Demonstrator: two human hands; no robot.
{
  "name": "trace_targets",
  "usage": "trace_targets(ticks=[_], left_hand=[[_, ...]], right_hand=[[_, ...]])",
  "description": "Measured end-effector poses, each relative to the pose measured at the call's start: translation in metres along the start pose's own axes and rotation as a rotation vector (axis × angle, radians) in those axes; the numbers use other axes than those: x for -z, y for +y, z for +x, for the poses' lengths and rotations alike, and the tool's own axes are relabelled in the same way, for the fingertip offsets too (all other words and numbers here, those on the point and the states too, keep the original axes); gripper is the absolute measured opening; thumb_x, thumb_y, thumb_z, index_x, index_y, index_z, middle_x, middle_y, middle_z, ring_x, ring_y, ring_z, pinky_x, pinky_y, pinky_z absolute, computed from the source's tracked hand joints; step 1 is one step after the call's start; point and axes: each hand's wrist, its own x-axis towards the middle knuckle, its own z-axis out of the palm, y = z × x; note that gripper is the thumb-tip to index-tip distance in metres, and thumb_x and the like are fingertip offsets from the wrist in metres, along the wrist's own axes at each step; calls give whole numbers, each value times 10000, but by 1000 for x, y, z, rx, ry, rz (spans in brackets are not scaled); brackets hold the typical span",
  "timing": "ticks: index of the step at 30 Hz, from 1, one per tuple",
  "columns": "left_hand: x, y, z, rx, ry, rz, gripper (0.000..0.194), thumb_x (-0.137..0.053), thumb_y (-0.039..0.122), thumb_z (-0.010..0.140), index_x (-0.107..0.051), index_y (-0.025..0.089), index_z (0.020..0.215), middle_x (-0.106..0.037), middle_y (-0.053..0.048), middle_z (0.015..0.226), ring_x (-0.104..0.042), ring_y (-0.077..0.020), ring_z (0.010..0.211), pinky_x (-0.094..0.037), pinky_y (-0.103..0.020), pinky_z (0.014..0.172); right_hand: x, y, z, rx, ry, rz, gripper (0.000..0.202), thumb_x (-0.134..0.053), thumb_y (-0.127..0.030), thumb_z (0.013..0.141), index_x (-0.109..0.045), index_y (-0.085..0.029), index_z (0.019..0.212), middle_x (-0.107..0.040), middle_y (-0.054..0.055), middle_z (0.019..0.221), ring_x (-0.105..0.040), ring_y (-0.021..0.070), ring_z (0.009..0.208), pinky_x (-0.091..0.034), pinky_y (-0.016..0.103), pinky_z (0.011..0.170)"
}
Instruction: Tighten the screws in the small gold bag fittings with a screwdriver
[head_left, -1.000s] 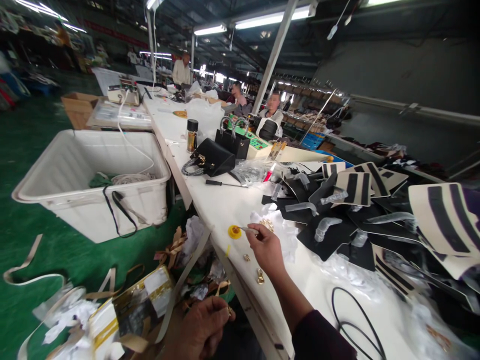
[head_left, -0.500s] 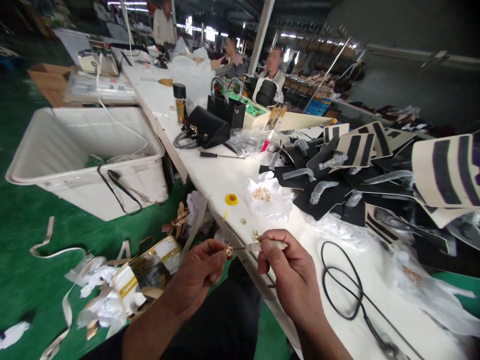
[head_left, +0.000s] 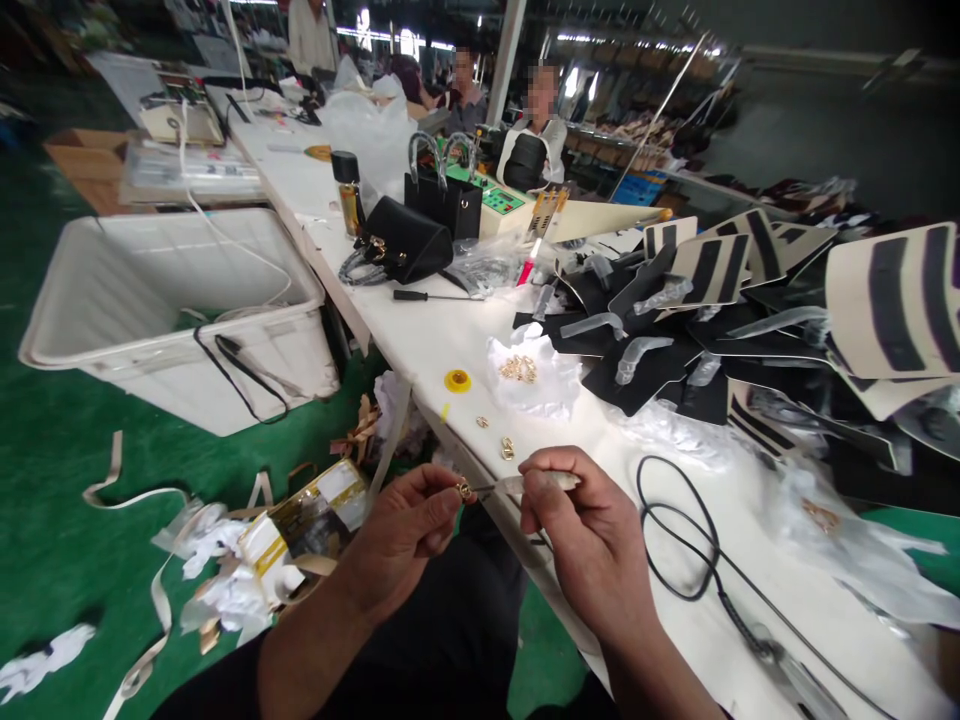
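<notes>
Right hand back from yellow cap on table, now at table edge, pinching thin tool. Left hand risen from lap, pinching gold fitting. Tool tip touches fitting: application under way, judged. Spare fittings on white wrap.

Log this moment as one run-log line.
left hand: pinches small gold fitting | right hand: holds thin tool, tip at fitting | nearby: yellow cap, loose gold pieces on white table

We see even overhead light and wide-angle edge stretching; sharp near our fingers, blurred far beyond them.
</notes>
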Motion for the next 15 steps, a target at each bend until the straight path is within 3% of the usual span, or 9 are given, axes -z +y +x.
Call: trace_targets(ticks=[15], left_hand=[[-7,-1,1,7,5,22,347,-961,334,678,-720,155,852,-731,-11,761,-414,-6,458,-235,-172,456]], right_hand=[[3,2,0,25,14,-12,213,-613,-397,958,-666,-208,876,-613,-34,620,-513,129,544,-426,251,555]])
